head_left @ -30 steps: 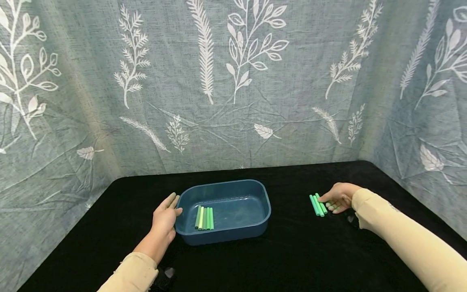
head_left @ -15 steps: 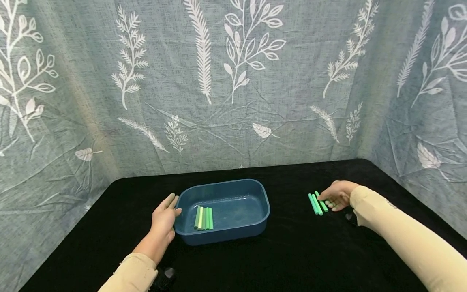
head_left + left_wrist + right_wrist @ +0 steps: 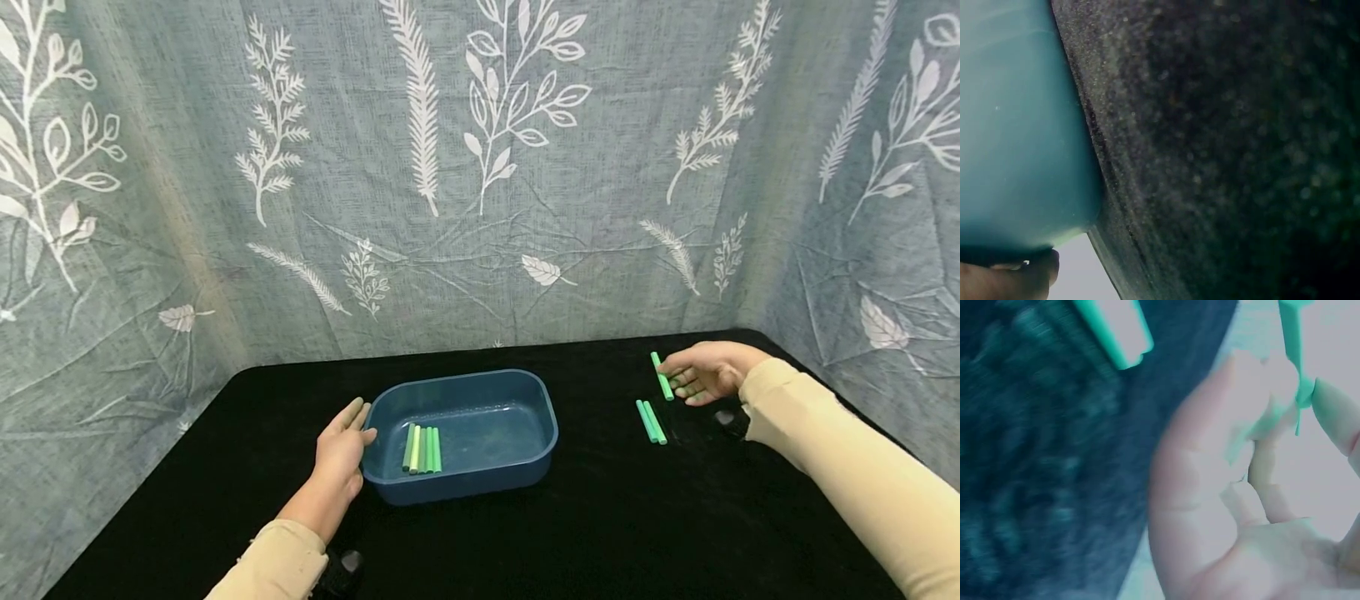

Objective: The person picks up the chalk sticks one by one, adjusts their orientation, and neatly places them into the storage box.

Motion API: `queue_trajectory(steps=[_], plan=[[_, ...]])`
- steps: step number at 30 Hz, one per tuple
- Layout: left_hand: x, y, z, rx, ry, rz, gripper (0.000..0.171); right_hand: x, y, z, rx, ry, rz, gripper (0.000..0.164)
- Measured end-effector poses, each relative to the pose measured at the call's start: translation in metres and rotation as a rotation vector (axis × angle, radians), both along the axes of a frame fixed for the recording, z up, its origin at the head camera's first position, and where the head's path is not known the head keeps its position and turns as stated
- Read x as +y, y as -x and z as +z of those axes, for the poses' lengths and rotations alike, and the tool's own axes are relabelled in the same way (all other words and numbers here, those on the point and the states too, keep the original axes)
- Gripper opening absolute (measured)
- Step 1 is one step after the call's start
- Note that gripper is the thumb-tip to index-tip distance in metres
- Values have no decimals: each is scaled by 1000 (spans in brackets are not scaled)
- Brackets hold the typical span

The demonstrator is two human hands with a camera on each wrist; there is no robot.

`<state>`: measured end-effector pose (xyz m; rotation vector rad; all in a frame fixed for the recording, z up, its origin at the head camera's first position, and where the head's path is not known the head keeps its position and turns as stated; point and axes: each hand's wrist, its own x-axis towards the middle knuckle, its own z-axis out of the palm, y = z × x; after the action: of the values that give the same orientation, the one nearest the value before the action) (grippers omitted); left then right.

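Observation:
Between thumb and fingertips, my right hand [image 3: 708, 375] pinches a slim green stick [image 3: 662, 377] above the right side of the table. Two more green sticks [image 3: 652, 422] lie side by side on the black cloth just in front of it. At the left end of a blue rectangular tub [image 3: 459, 492] is my left hand [image 3: 341, 446]. Its fingers lie fairly straight along the outside, and the thumb touches the rim. Inside the tub, on the left, several sticks [image 3: 423, 450] in greens and pale yellow lie in a row. The right wrist view shows the pinched stick [image 3: 1293, 337] beside the fingers.
Black cloth [image 3: 600, 533] covers the table. A grey-green curtain [image 3: 465, 275] with white leaf prints hangs behind it and at both sides. Part of a dark wrist device [image 3: 341, 571] shows at the left sleeve.
My right hand has moved back, away from the body, taking one green stick from beside the other two. The left hand and tub have stayed in place.

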<state>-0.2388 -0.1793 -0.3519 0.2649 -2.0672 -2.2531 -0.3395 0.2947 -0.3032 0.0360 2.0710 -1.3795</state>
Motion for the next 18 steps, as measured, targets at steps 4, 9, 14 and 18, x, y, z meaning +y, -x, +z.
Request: queue_trajectory(steps=[4,9,14,18], plan=[[0,0,1,5,7,-2,63,-12,-2,16,20,7,75,61],[0,2,3,-8,13,7,62,-33,-6,34,42,62,110,62],[0,2,4,-20,16,14,62,-55,-6,46,66,125,104,34],[0,1,3,-18,11,11,63,-72,-5,50,72,140,112,39]])
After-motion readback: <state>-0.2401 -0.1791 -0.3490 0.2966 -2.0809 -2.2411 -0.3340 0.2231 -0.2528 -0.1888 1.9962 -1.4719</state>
